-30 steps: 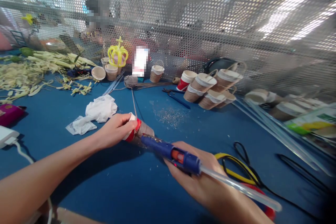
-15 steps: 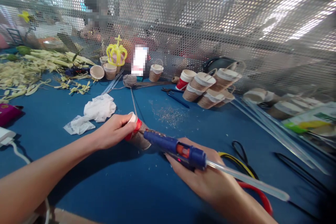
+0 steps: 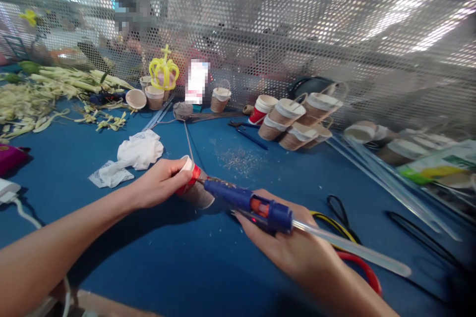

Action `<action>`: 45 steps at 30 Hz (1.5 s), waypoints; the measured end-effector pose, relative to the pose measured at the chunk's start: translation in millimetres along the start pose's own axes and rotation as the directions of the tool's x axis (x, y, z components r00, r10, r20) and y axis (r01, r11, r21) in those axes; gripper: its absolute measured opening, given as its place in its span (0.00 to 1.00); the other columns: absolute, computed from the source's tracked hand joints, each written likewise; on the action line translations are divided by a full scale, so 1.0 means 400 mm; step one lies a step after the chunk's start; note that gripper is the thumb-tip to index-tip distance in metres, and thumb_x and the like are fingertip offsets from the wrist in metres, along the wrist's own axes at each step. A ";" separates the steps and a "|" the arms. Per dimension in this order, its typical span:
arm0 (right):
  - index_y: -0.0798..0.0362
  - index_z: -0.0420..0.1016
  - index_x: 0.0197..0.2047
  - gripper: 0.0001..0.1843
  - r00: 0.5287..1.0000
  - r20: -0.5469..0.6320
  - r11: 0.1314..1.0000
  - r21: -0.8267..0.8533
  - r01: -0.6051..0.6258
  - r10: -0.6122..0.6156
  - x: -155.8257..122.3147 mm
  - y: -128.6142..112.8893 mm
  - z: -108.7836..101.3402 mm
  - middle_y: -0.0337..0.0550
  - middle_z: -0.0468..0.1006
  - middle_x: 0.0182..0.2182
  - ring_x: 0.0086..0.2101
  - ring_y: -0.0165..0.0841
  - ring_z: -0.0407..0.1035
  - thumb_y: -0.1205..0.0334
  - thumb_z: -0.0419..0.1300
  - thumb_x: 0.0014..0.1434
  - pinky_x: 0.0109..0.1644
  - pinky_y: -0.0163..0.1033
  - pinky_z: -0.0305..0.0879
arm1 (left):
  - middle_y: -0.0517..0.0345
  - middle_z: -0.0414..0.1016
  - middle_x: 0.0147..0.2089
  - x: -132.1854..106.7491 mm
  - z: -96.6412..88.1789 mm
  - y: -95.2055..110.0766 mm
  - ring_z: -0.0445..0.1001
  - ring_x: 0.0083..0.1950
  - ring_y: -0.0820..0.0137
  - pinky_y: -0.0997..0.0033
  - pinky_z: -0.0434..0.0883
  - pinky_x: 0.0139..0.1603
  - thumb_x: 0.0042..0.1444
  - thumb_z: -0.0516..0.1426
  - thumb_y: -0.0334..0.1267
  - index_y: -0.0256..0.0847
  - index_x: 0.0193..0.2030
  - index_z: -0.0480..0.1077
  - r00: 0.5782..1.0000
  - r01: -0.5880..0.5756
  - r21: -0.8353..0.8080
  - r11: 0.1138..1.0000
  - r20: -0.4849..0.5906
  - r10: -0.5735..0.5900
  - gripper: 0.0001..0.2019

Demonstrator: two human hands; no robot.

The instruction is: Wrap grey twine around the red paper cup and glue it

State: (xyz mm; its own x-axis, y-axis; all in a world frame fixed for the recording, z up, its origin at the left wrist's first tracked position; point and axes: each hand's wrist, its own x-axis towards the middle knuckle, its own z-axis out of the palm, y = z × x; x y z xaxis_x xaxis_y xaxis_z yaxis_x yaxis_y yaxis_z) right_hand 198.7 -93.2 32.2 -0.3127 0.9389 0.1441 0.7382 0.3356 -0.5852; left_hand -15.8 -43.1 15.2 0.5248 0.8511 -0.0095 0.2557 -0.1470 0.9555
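My left hand (image 3: 162, 183) is closed round the rim end of a red and white paper cup (image 3: 195, 174), which lies tilted with its base toward the lower right. Grey-brown twine (image 3: 199, 195) wraps the cup's lower part, and a strand runs from it back to a ball of twine (image 3: 183, 110). A blue hot glue gun (image 3: 245, 202) is gripped in my right hand (image 3: 288, 250), its nozzle at the cup's side by the edge of the wrapping. From the gun's back end sticks a long clear glue stick (image 3: 349, 246).
Twine-covered cups (image 3: 286, 116) are stacked at the back right, near pliers (image 3: 247, 133). Crumpled white tissue (image 3: 139, 151) lies left of the cup. Scissors with a red handle (image 3: 366, 270) lie under my right forearm. A perforated metal screen (image 3: 238, 15) borders the back.
The view has shifted slightly. Both hands keep their hold, and the glue gun's nozzle stays at the cup's side with little visible movement.
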 end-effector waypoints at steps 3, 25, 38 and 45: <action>0.51 0.63 0.23 0.07 0.999 0.045 1.000 0.019 0.001 -0.001 0.001 -0.001 -0.003 0.34 0.67 0.18 0.20 0.27 0.59 0.61 0.54 0.51 0.23 0.31 0.58 | 0.55 0.74 0.36 0.000 -0.001 -0.003 0.71 0.36 0.69 0.75 0.66 0.36 0.56 0.45 0.40 0.37 0.39 0.72 0.999 -0.009 -0.050 0.999 0.046 0.011 0.17; 0.50 0.71 0.23 0.07 0.999 -0.021 0.999 -0.036 0.023 -0.023 0.033 -0.041 -0.039 0.39 0.71 0.16 0.19 0.31 0.65 0.65 0.53 0.49 0.22 0.33 0.63 | 0.53 0.73 0.33 -0.005 -0.003 -0.006 0.70 0.33 0.70 0.74 0.66 0.33 0.57 0.43 0.38 0.32 0.39 0.70 0.999 -0.046 0.000 0.999 0.026 0.046 0.17; 0.52 0.67 0.18 0.11 0.996 0.071 0.998 -0.036 -0.048 0.051 0.029 0.005 -0.038 0.33 0.61 0.09 0.11 0.25 0.55 0.62 0.52 0.50 0.14 0.31 0.52 | 0.55 0.71 0.30 -0.005 -0.005 -0.016 0.66 0.29 0.73 0.75 0.64 0.29 0.57 0.43 0.41 0.31 0.36 0.69 0.998 -0.054 0.093 0.994 0.019 0.053 0.18; 0.51 0.57 0.13 0.17 0.946 0.158 0.938 0.160 -0.308 0.284 0.038 -0.017 -0.038 0.32 0.61 0.08 0.11 0.24 0.56 0.60 0.54 0.50 0.16 0.30 0.55 | 0.57 0.71 0.29 -0.004 -0.004 -0.018 0.66 0.29 0.74 0.76 0.64 0.29 0.56 0.44 0.38 0.33 0.34 0.69 0.998 -0.062 0.049 0.997 0.022 0.061 0.15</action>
State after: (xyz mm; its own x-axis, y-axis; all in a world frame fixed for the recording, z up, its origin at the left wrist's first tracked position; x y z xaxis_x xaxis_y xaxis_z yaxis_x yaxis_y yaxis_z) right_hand 198.1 -80.2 50.5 -0.1808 0.9711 -0.1557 0.6927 0.0134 -0.7211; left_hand -19.8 -42.5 9.0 0.5573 0.8292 0.0424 0.2619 -0.2241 0.9387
